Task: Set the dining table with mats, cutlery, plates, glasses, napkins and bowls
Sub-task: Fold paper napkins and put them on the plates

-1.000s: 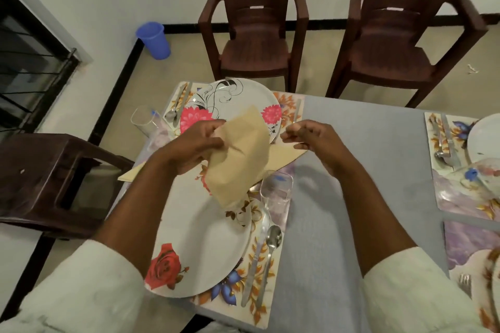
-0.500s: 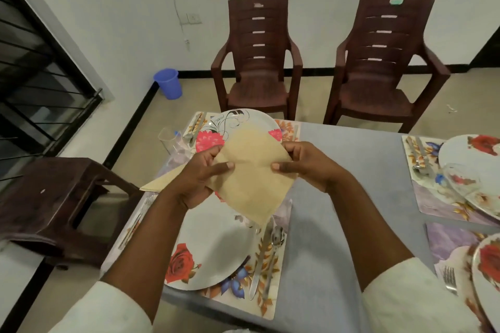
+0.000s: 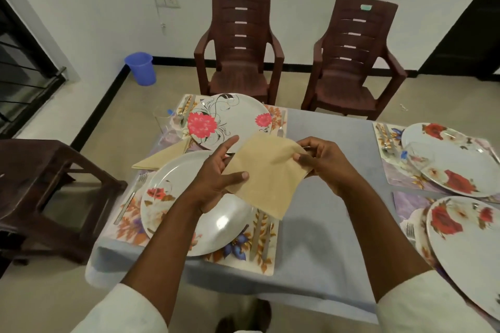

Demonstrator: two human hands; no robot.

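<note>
- The beige napkin point(image 3: 263, 170) is a flat folded square, held in the air above the near plate point(image 3: 173, 197).
- Left hand point(image 3: 216, 180) pinches its left edge with thumb over fingers.
- Right hand point(image 3: 323, 163) pinches its right corner.

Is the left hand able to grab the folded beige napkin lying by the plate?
Probably yes, but not right now. The left hand is pinching the beige cloth napkin held in the air with the right hand. The folded beige napkin lies uncovered on that hand's side.
</note>
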